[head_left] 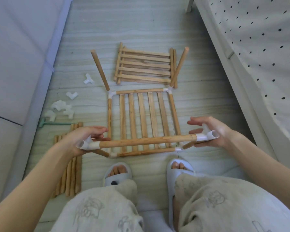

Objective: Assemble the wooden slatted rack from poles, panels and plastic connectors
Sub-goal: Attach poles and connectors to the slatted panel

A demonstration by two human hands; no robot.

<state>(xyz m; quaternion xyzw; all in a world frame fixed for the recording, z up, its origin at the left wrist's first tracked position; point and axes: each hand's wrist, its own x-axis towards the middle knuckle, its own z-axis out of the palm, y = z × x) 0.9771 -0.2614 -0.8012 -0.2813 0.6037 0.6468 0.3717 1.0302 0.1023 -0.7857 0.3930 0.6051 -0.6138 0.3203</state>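
Note:
I hold a wooden pole [146, 141] level above the floor, with a white plastic connector on each end. My left hand [86, 138] presses the left connector [86, 144] with its palm, fingers stretched forward. My right hand [211, 133] cradles the right connector [206, 136] the same way. Below lies a square rack frame with a slatted panel [142, 121] in it. White corner connectors join its rails. Upright poles rise from its corners: back left pole [100, 69], back right pole [179, 66], and two near ones seen end-on under the held pole.
Spare slatted panels [144, 64] are stacked beyond the frame. Loose white connectors [62, 109] and a green tool [54, 123] lie at the left, with a bundle of poles [70, 166] nearer me. A sofa [15, 64] borders the left, a spotted bed [258, 47] the right. My slippered feet [117, 173] stand close to the frame.

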